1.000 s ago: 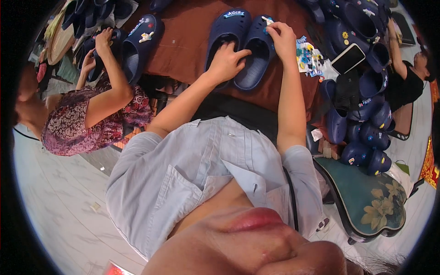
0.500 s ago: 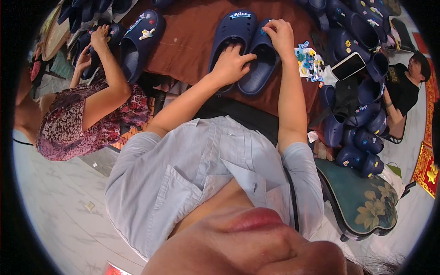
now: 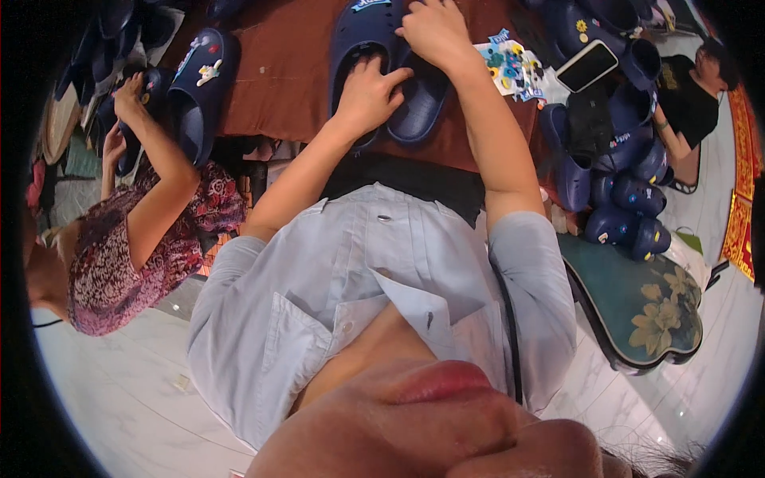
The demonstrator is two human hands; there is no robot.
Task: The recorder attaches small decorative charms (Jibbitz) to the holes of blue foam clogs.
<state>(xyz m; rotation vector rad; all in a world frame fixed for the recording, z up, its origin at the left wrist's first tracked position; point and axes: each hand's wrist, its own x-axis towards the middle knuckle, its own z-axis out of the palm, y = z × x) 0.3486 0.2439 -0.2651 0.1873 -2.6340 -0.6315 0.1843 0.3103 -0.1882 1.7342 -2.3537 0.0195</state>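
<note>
Brown cloth is covering the table (image 3: 287,88) where the person is working on a pair of navy clogs (image 3: 374,60), which lie side by side at the table's near edge, toes pointing away. Compared with a second ago, both hands are sitting higher and closer in the view, as the head is tipping forward, while the clogs themselves are staying put. The left hand (image 3: 368,95) is pressing down with fingers curled over the heel end of the left clog. The right hand (image 3: 434,32) is bunched, fingertips drawn together on the upper of the right clog, apparently pinching something small, though what cannot be told. Just beside it, a sheet of colourful shoe charms (image 3: 510,68) is lying near a smartphone (image 3: 586,65). To the left, a co-worker's hand (image 3: 127,95) is gripping another navy clog (image 3: 195,88).
</note>
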